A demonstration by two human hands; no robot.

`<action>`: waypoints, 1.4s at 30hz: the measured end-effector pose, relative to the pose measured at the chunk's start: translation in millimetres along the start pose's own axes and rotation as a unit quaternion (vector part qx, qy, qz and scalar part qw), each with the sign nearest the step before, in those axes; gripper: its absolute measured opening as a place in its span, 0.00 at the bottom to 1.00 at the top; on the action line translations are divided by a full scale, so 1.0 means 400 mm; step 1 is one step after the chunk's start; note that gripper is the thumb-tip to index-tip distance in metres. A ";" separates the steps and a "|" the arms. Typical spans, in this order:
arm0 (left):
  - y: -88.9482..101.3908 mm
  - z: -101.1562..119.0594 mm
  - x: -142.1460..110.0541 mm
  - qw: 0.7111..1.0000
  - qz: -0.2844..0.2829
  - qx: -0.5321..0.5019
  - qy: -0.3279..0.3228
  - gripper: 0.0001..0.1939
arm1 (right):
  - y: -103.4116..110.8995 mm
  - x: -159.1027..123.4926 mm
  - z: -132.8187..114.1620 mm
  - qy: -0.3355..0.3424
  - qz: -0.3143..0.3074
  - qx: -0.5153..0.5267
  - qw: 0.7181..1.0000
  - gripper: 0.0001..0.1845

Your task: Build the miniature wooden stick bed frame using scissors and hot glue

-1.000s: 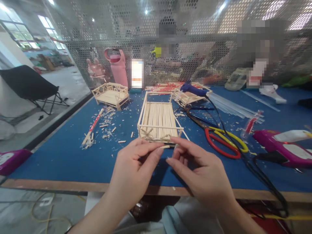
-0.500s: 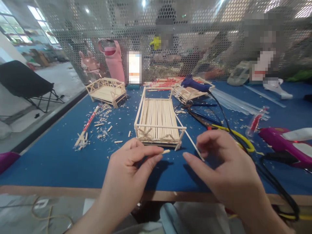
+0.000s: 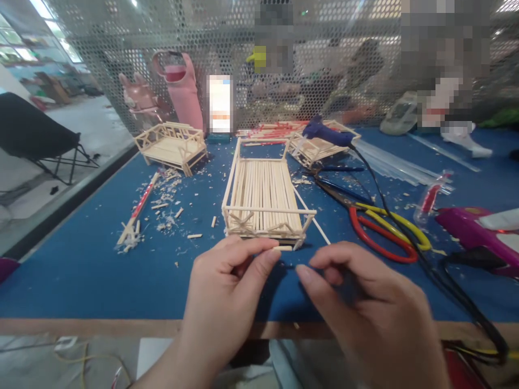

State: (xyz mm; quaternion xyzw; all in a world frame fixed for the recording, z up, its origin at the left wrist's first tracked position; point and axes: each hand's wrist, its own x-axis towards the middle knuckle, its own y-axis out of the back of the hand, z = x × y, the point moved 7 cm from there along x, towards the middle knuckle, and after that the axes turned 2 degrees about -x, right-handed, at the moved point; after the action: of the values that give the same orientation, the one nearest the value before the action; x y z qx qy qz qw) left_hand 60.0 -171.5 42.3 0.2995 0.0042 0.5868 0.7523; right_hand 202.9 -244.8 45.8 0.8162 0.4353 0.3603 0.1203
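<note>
My left hand is closed, pinching a short wooden stick piece between thumb and forefinger; its free end points right. Close by on the right is my right hand, thumb and forefinger slightly apart with nothing visible between them. Just beyond both hands stands a small bed-like frame made of thin wooden sticks, with a slatted base and railings. One long thin stick lies along its right side, its near end meeting my right fingers in the view; whether they touch I cannot tell.
Scissors with red and yellow handles, a blue glue gun and a magenta tool lie to the right with black cables. Two more stick models stand behind. Wood scraps litter the blue table. A perforated metal screen rises behind.
My right hand has moved left, closer to the left hand, uncovering the scissors' red handle. More of the short stick now shows past my left fingertips. The camera view has shifted slightly.
</note>
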 end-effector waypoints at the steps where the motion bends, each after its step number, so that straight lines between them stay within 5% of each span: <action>1: -0.004 0.004 -0.003 1.000 -0.007 0.004 -0.005 0.07 | -0.016 -0.006 0.002 -0.003 -0.015 0.016 1.000 0.07; 8: -0.026 0.043 -0.016 0.984 -0.127 0.084 -0.088 0.09 | -0.055 -0.014 0.034 -0.072 -0.025 0.141 0.987 0.07; 14: -0.021 0.097 -0.002 0.927 -0.216 0.221 -0.213 0.12 | -0.046 -0.020 0.020 -0.054 0.008 0.290 0.955 0.03; 18: 0.045 0.144 0.055 0.909 -0.161 0.240 -0.301 0.12 | -0.034 -0.027 0.044 -0.097 0.019 0.240 0.966 0.04; 20: 0.078 0.138 0.104 0.907 -0.145 0.250 -0.305 0.20 | -0.037 -0.028 0.059 -0.118 -0.025 0.159 0.980 0.07; 23: 0.093 0.076 0.168 0.914 -0.217 0.238 -0.247 0.28 | -0.051 -0.023 0.083 -0.143 -0.073 0.105 0.981 0.11; 26: 0.101 0.030 0.192 0.910 -0.233 0.241 -0.244 0.18 | -0.075 -0.019 0.112 -0.208 -0.087 0.183 0.957 0.13; 30: 0.103 0.031 0.161 0.883 -0.183 0.282 -0.329 0.09 | -0.089 -0.002 0.123 -0.256 -0.060 0.345 0.901 0.13; 34: 0.110 0.054 0.096 0.862 -0.063 0.310 -0.396 0.08 | -0.079 0.024 0.124 -0.262 -0.006 0.441 0.858 0.13; 39: 0.112 0.049 0.021 0.872 0.048 0.298 -0.386 0.04 | -0.135 0.020 0.123 -0.324 -0.032 0.509 0.797 0.17; 42: 0.106 0.048 -0.004 0.887 0.100 0.263 -0.366 0.03 | -0.150 0.031 0.092 -0.292 -0.045 0.583 0.757 0.14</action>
State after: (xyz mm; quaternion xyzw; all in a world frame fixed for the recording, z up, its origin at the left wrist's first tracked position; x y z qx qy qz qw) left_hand 29.0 -175.7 76.7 0.6788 -0.1475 0.4847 0.5315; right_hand 195.3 -195.1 -5.1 0.7735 0.5415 -0.2243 -0.2410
